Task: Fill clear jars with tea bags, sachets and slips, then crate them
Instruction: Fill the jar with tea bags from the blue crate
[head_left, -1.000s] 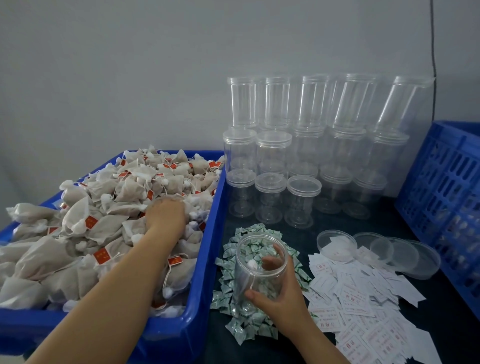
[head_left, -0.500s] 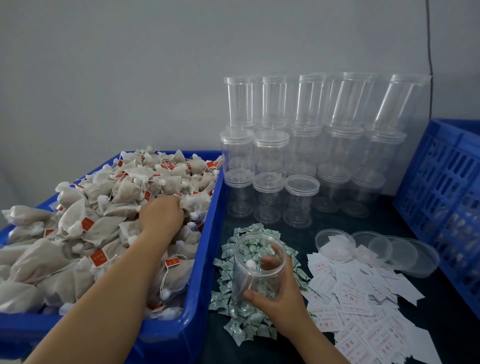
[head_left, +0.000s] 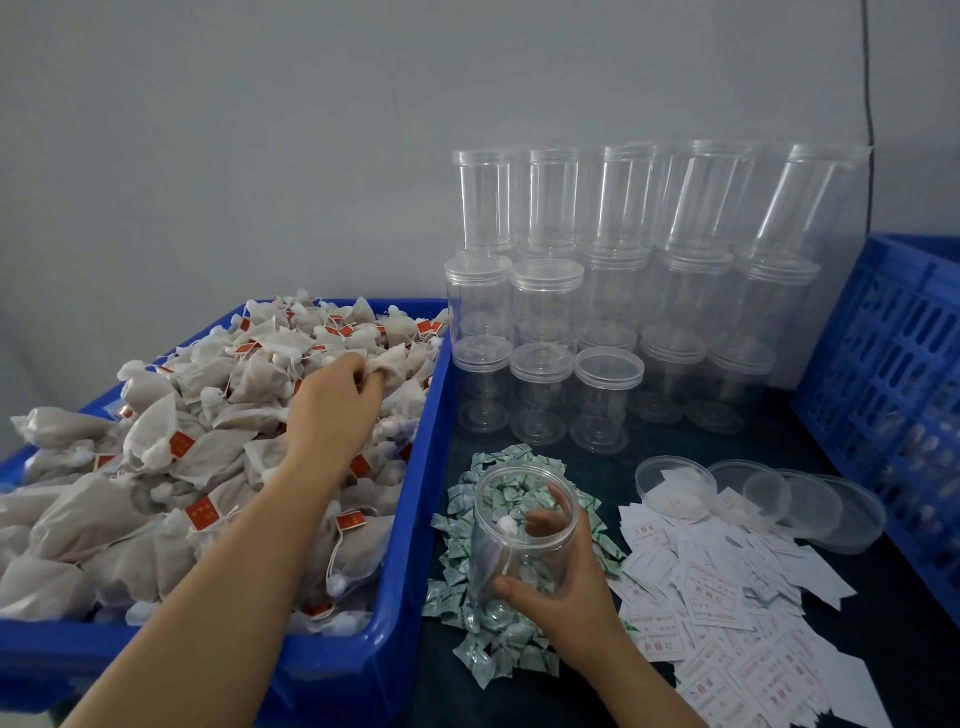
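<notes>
- Nearest to us, our right hand (head_left: 563, 582) curls round an open clear jar (head_left: 522, 525), holding it tilted over a heap of small green-and-white sachets (head_left: 485, 613) on the dark counter (head_left: 597, 467). Something small and white lies inside the jar.
- We judge the jar light, stiff and smooth, so a grip round its middle wall suits it best.
- To the right of the sachets, white paper slips (head_left: 727, 597) printed in red lie scattered; they look thin and likely to slide.
- On the left, our left hand (head_left: 335, 410) reaches into a blue bin (head_left: 410, 525) and pinches one tea bag (head_left: 387, 366) from the pile. The bags seem soft and light, with strings and red tags that could snag on neighbours; pinching the pouch itself looks safest.
- Beyond the slips, loose clear lids (head_left: 758, 493) lie overlapping in a row.
- Further back, lidded empty jars (head_left: 545, 312) stand stacked in tiers against the wall.
- At the far right stands a blue slatted crate (head_left: 883, 374).
</notes>
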